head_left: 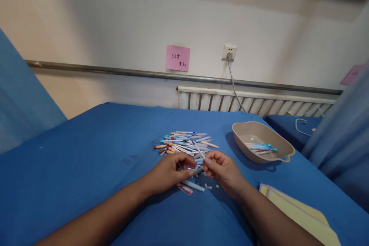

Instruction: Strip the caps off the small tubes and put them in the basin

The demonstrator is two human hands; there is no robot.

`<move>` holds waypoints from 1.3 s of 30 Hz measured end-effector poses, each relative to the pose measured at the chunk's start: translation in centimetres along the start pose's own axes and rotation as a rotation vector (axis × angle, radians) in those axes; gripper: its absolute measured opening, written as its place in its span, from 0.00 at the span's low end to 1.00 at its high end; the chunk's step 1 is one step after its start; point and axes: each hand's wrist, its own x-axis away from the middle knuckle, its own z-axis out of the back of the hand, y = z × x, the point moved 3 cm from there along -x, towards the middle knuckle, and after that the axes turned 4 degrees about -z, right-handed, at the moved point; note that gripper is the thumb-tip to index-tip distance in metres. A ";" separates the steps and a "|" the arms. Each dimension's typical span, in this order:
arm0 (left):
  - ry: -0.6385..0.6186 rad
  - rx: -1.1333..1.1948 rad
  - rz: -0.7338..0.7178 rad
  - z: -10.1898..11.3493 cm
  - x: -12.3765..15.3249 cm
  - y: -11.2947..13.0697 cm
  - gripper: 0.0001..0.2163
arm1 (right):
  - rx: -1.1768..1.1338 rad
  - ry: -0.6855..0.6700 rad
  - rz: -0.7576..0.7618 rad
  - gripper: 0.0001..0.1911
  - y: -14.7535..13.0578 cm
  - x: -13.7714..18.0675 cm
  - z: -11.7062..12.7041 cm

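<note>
A loose pile of pens and slim sticks (181, 145), in white, blue, grey and orange, lies on the blue cloth before me. My right hand (220, 168) pinches a thin white stick (198, 149), like a pen refill, which slants up to the left over the pile. Beside it, my left hand (177, 168) curls at the pile's near edge, thumb and fingers closing on a grey pen barrel (197, 170). Below the left hand lie a pale blue pen barrel (194, 186) and a reddish, clear-looking piece (185, 189). Small white bits (208, 186) are scattered near the right hand.
On the right stands a beige basin (242, 142) with several blue-and-white pens (261, 147) inside. Yellow folded cloths or pads (296, 211) lie near my right forearm. Behind the blue-covered table (86, 153) are a radiator (213, 100), a wall rail and a plugged-in cable.
</note>
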 end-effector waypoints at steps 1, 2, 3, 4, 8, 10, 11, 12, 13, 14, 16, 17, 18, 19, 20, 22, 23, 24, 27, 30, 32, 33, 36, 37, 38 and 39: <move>-0.033 -0.132 -0.041 0.1 0.1 0.0 0.07 | -0.031 0.011 0.001 0.16 -0.1 0.0 0.2; -0.073 -0.254 -0.090 0.0 0.2 0.1 0.07 | -0.060 0.019 0.001 0.16 -0.3 -0.1 0.4; -0.112 -0.363 -0.142 -0.3 0.3 0.1 0.07 | -0.084 0.025 0.001 0.15 -0.4 -0.1 0.5; -0.138 -0.458 -0.190 -0.5 0.4 0.2 0.07 | -0.102 0.029 0.004 0.15 -0.5 -0.1 0.6; -0.204 -0.747 -0.293 -1.9 0.8 0.5 0.06 | -0.093 0.044 0.017 0.15 -0.6 -0.2 0.8; -0.228 -0.846 -0.325 -2.5 0.8 0.6 0.06 | -0.075 0.041 0.019 0.15 -0.4 -0.2 0.8; -0.237 -0.886 -0.340 -2.7 0.7 0.6 0.06 | -0.068 0.037 0.019 0.15 -0.3 -0.2 0.8; -0.241 -0.918 -0.354 -2.8 0.7 0.6 0.06 | -0.061 0.033 0.020 0.15 -0.2 -0.2 0.8; -0.245 -0.941 -0.364 -2.9 0.8 0.6 0.05 | -0.055 0.028 0.021 0.15 -0.2 -0.2 0.8; -0.248 -0.953 -0.370 -2.9 0.8 0.6 0.05 | -0.051 0.024 0.023 0.14 -0.1 -0.3 0.8; -0.237 -0.934 -0.357 -2.6 0.9 0.6 0.04 | -0.044 0.021 0.027 0.15 -0.1 -0.3 0.9; -0.219 -0.901 -0.331 -2.2 0.9 0.7 0.04 | -0.042 0.025 0.028 0.15 -0.1 -0.3 0.9; -0.190 -0.853 -0.293 -1.7 0.9 0.7 0.04 | -0.040 0.031 0.030 0.15 -0.2 -0.3 1.0; -0.151 -0.794 -0.249 -1.1 0.8 0.7 0.05 | -0.036 0.040 0.032 0.15 -0.2 -0.3 1.2; -0.105 -0.725 -0.203 -0.5 0.7 0.7 0.06 | -0.031 0.050 0.037 0.16 -0.3 -0.3 1.3; -0.002 -0.576 -0.135 0.9 0.4 0.5 0.07 | -0.013 0.073 0.054 0.16 -0.4 -0.4 1.7; 0.058 -0.504 -0.119 1.6 0.2 0.4 0.08 | -0.002 0.084 0.063 0.16 -0.4 -0.5 1.9; 0.117 -0.435 -0.109 2.3 -0.1 0.2 0.08 | 0.008 0.098 0.071 0.16 -0.4 -0.6 2.1; 0.253 -0.223 -0.103 3.8 -0.6 -0.5 0.09 | 0.045 0.128 0.083 0.16 -0.4 -0.8 2.7; 0.296 -0.014 -0.079 4.4 -0.8 -1.2 0.11 | 0.108 0.145 0.105 0.16 -0.5 -1.0 3.1; 0.314 0.058 -0.066 4.5 -0.8 -1.4 0.11 | 0.159 0.165 0.123 0.16 -0.5 -1.0 3.3; 0.318 0.073 -0.065 4.5 -0.8 -1.4 0.11 | 0.184 0.178 0.131 0.16 -0.6 -1.0 3.4; 0.320 0.053 -0.086 4.5 -0.6 -1.2 0.10 | 0.252 0.199 0.139 0.16 -0.8 -1.0 3.4; 0.322 0.026 -0.093 4.5 -0.5 -1.0 0.10 | 0.270 0.199 0.140 0.16 -0.8 -1.0 3.3; 0.325 -0.007 -0.097 4.6 -0.5 -0.9 0.10 | 0.286 0.199 0.141 0.16 -0.8 -1.0 3.2; 0.327 -0.043 -0.097 4.6 -0.4 -0.8 0.10 | 0.298 0.198 0.141 0.16 -0.9 -1.0 3.2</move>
